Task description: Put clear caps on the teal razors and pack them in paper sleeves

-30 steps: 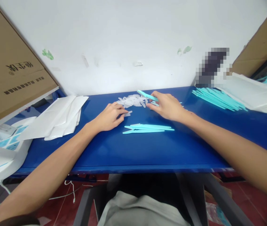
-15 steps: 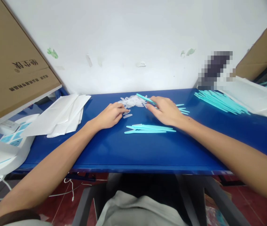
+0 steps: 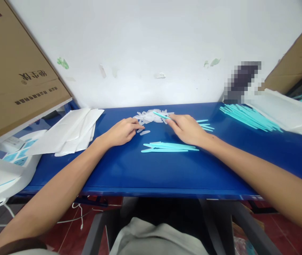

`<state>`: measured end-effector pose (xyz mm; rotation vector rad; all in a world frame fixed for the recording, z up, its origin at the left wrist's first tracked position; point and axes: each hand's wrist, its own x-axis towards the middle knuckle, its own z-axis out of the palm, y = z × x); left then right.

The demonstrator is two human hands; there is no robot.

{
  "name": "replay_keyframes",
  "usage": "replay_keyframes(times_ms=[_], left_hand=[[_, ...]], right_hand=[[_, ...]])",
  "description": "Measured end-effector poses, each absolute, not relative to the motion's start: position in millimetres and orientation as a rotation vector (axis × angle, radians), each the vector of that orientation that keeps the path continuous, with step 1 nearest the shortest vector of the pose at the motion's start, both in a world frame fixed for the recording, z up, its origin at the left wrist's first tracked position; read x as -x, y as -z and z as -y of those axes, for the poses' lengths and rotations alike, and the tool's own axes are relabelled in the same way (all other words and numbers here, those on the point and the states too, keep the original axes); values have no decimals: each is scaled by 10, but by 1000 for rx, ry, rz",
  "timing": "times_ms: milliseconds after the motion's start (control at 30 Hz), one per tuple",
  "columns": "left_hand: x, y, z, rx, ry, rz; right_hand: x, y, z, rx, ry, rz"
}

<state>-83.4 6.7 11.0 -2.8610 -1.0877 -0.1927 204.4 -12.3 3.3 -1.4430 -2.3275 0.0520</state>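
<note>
My right hand is closed around a turquoise eyebrow razor, its far end pointing left over a heap of small translucent blade covers. At the near left edge of that heap, my left hand has its fingers bent together, the fingertips on one blade cover. Another loose cover lies just in front of those fingertips. Closer to me, several turquoise razors form a small stack on the blue table. More razors show behind my right wrist, partly hidden.
A large pile of turquoise razors lies at the right, beside white plastic bags. White sheets lie on the left near a white machine with blue panels. A cardboard box stands behind them. The wall borders the table's back.
The razor in my right hand has dipped slightly towards the covers. My left fingertips have shifted a little left. The whole view has moved slightly.
</note>
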Motion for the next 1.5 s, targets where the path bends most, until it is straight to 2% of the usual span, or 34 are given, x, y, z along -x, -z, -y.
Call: replay_keyframes(times_ms=[233, 433, 700, 933, 1233, 1500], left_hand=[[854, -128, -83, 2718, 109, 1179], [872, -129, -88, 2718, 172, 1253], [820, -109, -12, 2759, 385, 1171], [754, -26, -2, 2829, 315, 1055], [742, -48, -8, 2853, 601, 1081], [756, -56, -16, 2807, 839, 1411]], right_hand=[[-2050, -36, 109, 1409, -78, 2290], [-2043, -18, 121, 1412, -141, 2272], [-2041, -18, 118, 1409, -142, 2274], [-2038, -11, 115, 1413, -154, 2268], [-2038, -18, 119, 1391, -146, 2289], [-2033, -29, 128, 1395, -155, 2311]])
